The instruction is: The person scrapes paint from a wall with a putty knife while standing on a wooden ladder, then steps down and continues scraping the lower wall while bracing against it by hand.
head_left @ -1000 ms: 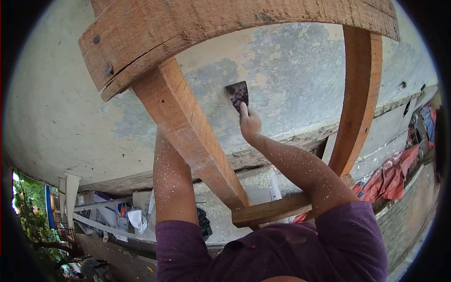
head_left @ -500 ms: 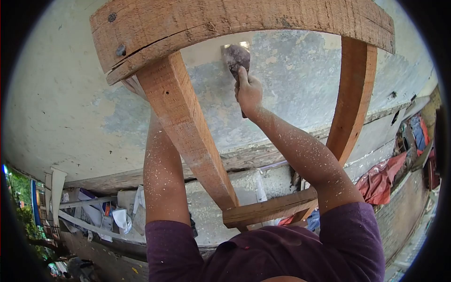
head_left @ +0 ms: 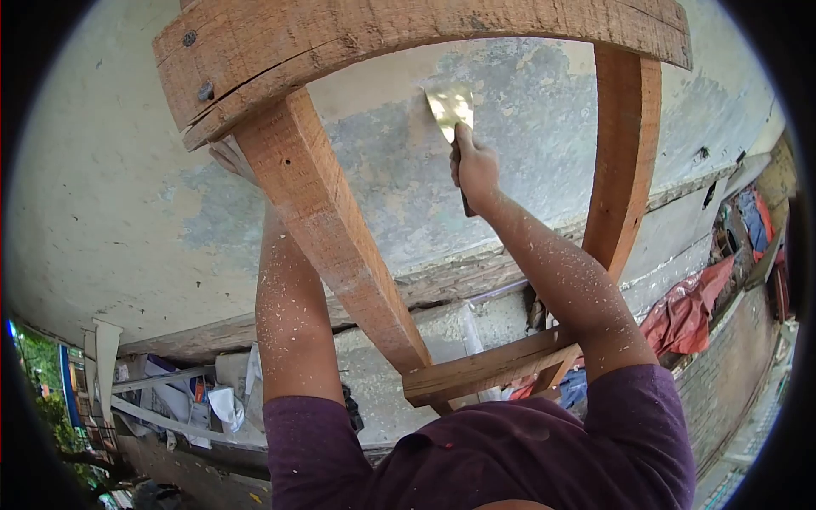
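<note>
In my right hand [head_left: 478, 174] is a putty knife [head_left: 450, 110] with a broad shiny blade and a dark handle; my thumb lies along the handle near the blade. The blade is at the patchy grey and cream wall [head_left: 527, 127], where paint has come off; exact contact is hard to make out. My left hand [head_left: 235, 161] is partly hidden behind a wooden post [head_left: 331, 221]. Its visible fingers look stretched out beside the post, close to the wall. White flakes dot both forearms.
A curved-looking wooden board [head_left: 408, 25] with nail heads and a crack crosses above. Another post [head_left: 625, 161] stands at right, and a lower crosspiece [head_left: 484, 370] is near my chest. Scraps [head_left: 225, 408] lie lower left; a red sheet [head_left: 693, 310] hangs at right.
My right hand has shifted slightly right and down with the putty knife. The blade has turned, so its bright face now shows. The left hand stays beside the post.
</note>
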The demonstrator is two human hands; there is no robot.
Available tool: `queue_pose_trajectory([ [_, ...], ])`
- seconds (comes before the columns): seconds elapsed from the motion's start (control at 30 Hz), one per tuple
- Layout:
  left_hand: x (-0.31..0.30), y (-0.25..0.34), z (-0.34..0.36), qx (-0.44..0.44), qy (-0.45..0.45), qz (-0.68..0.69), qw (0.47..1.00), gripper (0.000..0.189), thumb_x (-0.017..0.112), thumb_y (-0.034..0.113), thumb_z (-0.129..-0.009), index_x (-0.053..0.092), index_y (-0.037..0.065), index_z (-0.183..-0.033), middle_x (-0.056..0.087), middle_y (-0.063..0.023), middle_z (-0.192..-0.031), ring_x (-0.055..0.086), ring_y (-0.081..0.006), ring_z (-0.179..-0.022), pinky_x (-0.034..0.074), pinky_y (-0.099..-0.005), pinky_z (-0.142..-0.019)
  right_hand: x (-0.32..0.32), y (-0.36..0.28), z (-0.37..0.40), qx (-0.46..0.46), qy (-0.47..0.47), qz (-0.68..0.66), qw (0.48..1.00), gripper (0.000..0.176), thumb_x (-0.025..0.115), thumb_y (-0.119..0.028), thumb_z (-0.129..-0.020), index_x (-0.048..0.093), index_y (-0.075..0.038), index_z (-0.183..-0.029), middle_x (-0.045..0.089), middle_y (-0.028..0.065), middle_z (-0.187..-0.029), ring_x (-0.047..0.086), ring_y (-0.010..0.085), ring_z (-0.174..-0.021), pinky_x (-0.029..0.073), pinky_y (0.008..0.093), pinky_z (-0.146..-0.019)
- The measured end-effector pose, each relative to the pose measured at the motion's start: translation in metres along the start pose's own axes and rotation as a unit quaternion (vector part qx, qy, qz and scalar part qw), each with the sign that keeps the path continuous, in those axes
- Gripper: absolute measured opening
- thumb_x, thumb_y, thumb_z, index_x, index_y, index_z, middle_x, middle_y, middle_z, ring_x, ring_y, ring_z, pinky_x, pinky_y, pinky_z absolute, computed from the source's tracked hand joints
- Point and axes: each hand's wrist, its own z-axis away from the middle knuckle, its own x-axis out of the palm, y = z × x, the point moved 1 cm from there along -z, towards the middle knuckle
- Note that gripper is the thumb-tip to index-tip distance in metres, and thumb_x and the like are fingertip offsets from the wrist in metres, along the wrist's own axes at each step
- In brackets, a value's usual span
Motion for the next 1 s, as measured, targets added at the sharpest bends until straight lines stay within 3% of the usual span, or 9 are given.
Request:
queue_pose_trajectory([
  [0.13, 0.005, 0.007, 0.032, 0.007, 0.001, -0.01, 1.0, 0.037, 0.051, 0.031, -0.093, 0.047, 0.005, -0.119, 0.052, -0.0104, -0.107, 0.05, -0.022, -0.1, 0.041, -0.0367, -0.087, 0.003, -0.048, -0.022, -0.074, -0.046, -0.084, 0.993, 0.046, 0.052, -0.046, -0.093, 0.052, -0.009, -0.066, 0.044, -0.0015, -0.053, 0.039, 0.0084, -0.04, 0.032, 0.0247, -0.038],
  [0.33, 0.005, 0.009, 0.011, 0.052, 0.015, -0.016, 0.998, 0.038, 0.05, 0.032, -0.093, 0.046, 0.006, -0.121, 0.051, -0.0106, -0.109, 0.05, -0.0228, -0.102, 0.04, -0.0375, -0.088, -0.029, -0.01, -0.014, 0.033, 0.001, 0.033, 0.999, 0.047, 0.051, -0.048, -0.093, 0.051, -0.01, -0.066, 0.043, -0.0011, -0.052, 0.039, 0.0091, -0.039, 0.033, 0.0246, -0.039],
  [0.5, 0.006, 0.006, 0.031, 0.053, 0.007, -0.034, 0.998, 0.039, 0.05, 0.033, -0.093, 0.046, 0.006, -0.122, 0.05, -0.0108, -0.111, 0.049, -0.0234, -0.103, 0.04, -0.0381, -0.089, -0.02, -0.032, -0.026, -0.033, -0.023, -0.069, 0.997, 0.047, 0.052, -0.048, -0.092, 0.051, -0.01, -0.065, 0.045, -0.0009, -0.052, 0.041, 0.0092, -0.041, 0.033, 0.026, -0.039],
  [0.57, 0.0, 0.006, 0.035, 0.064, 0.007, -0.034, 0.997, 0.04, 0.05, 0.033, -0.093, 0.045, 0.006, -0.122, 0.05, -0.0109, -0.112, 0.049, -0.0237, -0.104, 0.039, -0.0383, -0.089, -0.042, 0.022, -0.041, -0.069, 0.074, 0.113, 0.988, 0.061, 0.049, -0.053, -0.09, 0.066, 0.003, -0.071, 0.056, 0.0077, -0.057, 0.056, 0.0182, -0.055, 0.045, 0.035, -0.059],
  [0.67, -0.006, 0.008, 0.048, 0.083, 0.014, -0.028, 0.996, 0.04, 0.05, 0.034, -0.093, 0.045, 0.006, -0.123, 0.049, -0.0111, -0.113, 0.048, -0.0241, -0.105, 0.039, -0.0387, -0.09, -0.05, -0.005, -0.041, -0.016, 0.073, 0.081, 0.994, 0.063, 0.048, -0.054, -0.09, 0.066, 0.003, -0.073, 0.056, 0.0085, -0.057, 0.057, 0.018, -0.058, 0.044, 0.034, -0.059],
  [0.7, 0.003, 0.008, 0.037, 0.084, 0.016, -0.03, 0.996, 0.041, 0.049, 0.034, -0.093, 0.045, 0.007, -0.123, 0.049, -0.0111, -0.113, 0.048, -0.0242, -0.105, 0.039, -0.0388, -0.09, -0.044, -0.038, -0.045, -0.078, 0.067, 0.042, 0.994, 0.05, 0.051, -0.05, -0.092, 0.052, -0.008, -0.065, 0.047, 0.0, -0.052, 0.043, 0.0099, -0.042, 0.034, 0.0265, -0.04],
  [0.83, -0.007, 0.0, 0.038, 0.078, 0.02, -0.055, 0.995, 0.041, 0.049, 0.034, -0.093, 0.044, 0.007, -0.124, 0.049, -0.0113, -0.115, 0.048, -0.0247, -0.106, 0.039, -0.0393, -0.091, -0.039, -0.07, -0.048, -0.116, 0.004, -0.071, 0.991, 0.052, 0.051, -0.051, -0.092, 0.052, -0.008, -0.062, 0.046, 0.0001, -0.05, 0.042, 0.0094, -0.041, 0.034, 0.0261, -0.04],
  [0.9, -0.006, 0.002, 0.031, 0.085, 0.022, -0.065, 0.994, 0.042, 0.049, 0.035, -0.093, 0.044, 0.007, -0.124, 0.048, -0.0114, -0.115, 0.048, -0.025, -0.107, 0.039, -0.0395, -0.091, -0.053, -0.029, -0.036, -0.061, 0.072, 0.097, 0.991, 0.052, 0.052, -0.051, -0.091, 0.052, -0.009, -0.062, 0.045, -0.0005, -0.05, 0.041, 0.009, -0.04, 0.033, 0.0261, -0.039],
  [1.0, -0.007, 0.005, 0.041, 0.104, 0.034, -0.072, 0.991, 0.042, 0.049, 0.035, -0.093, 0.044, 0.007, -0.125, 0.048, -0.0115, -0.116, 0.047, -0.0253, -0.108, 0.038, -0.0399, -0.091, -0.057, -0.028, -0.042, -0.058, 0.06, 0.102, 0.991, 0.051, 0.053, -0.052, -0.091, 0.052, -0.009, -0.063, 0.045, -0.001, -0.051, 0.04, 0.0088, -0.04, 0.033, 0.0256, -0.039],
])
